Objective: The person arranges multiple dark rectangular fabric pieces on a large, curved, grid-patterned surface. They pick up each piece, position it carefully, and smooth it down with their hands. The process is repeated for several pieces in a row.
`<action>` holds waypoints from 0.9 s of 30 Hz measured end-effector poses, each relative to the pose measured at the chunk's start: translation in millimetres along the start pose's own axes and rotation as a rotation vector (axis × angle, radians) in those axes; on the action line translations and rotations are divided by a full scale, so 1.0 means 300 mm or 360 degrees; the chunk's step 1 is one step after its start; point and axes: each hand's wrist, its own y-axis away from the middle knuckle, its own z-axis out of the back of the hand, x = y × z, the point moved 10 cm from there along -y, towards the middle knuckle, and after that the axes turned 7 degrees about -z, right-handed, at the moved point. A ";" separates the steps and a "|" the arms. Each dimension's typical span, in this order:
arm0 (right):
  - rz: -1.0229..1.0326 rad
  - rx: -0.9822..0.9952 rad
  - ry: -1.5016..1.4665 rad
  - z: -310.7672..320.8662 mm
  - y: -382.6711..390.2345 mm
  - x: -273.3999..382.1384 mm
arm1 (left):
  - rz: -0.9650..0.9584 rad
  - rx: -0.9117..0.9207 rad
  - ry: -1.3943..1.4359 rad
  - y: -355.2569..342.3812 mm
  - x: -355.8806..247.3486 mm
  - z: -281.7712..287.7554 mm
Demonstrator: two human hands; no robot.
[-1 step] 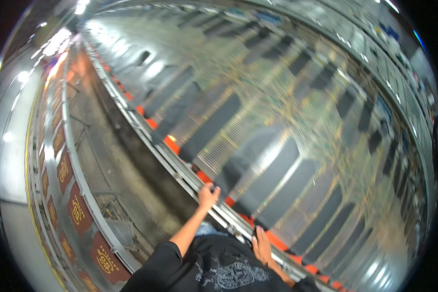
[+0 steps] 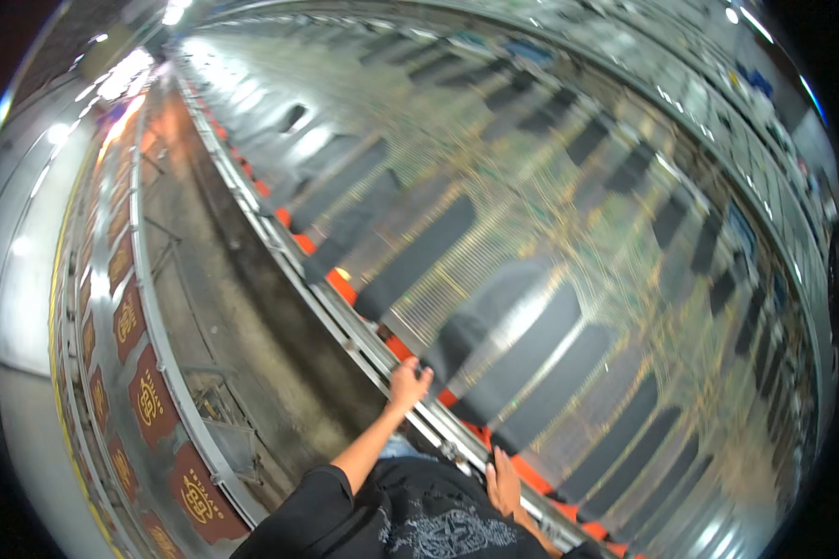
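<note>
My left hand [image 2: 407,386] is at the near rail of a long printing table, its fingers closed on the near end of a dark grey fabric panel [image 2: 483,321]. That panel looks curved and partly raised off the surface. Farther right, my right hand [image 2: 504,486] lies along the same edge with its fingers stretched out. Its fingertips are beside the near end of another dark grey panel [image 2: 522,410]; whether they touch it I cannot tell. Several more dark panels lie side by side on the patterned, shiny tabletop [image 2: 438,279].
Orange-red strips [image 2: 399,347] run along the table's near edge, beside a metal rail [image 2: 319,307]. To my left, across a narrow aisle [image 2: 252,298], stands a second long table with maroon printed panels [image 2: 149,396]. Other long tables [image 2: 718,140] stand beyond the far edge.
The whole view has shifted slightly. Both hands stay at nearly the same spots along the table edge, the left one still on the dark grey panel.
</note>
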 end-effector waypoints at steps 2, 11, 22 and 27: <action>0.0103 -0.0105 0.0064 -0.030 -0.053 0.026 | 0.0186 0.0096 -0.0057 -0.066 0.097 0.002; -0.0536 0.0551 0.0392 -0.165 -0.259 0.196 | -0.0185 0.0871 0.0075 -0.141 -0.054 -0.099; -0.0146 0.0042 -0.2772 -0.083 -0.754 0.501 | -0.0286 0.1534 0.0715 -0.026 -0.408 0.194; -0.0475 -0.0098 -0.2648 0.035 -0.940 0.456 | -0.0337 0.1742 0.0732 0.004 -0.359 0.316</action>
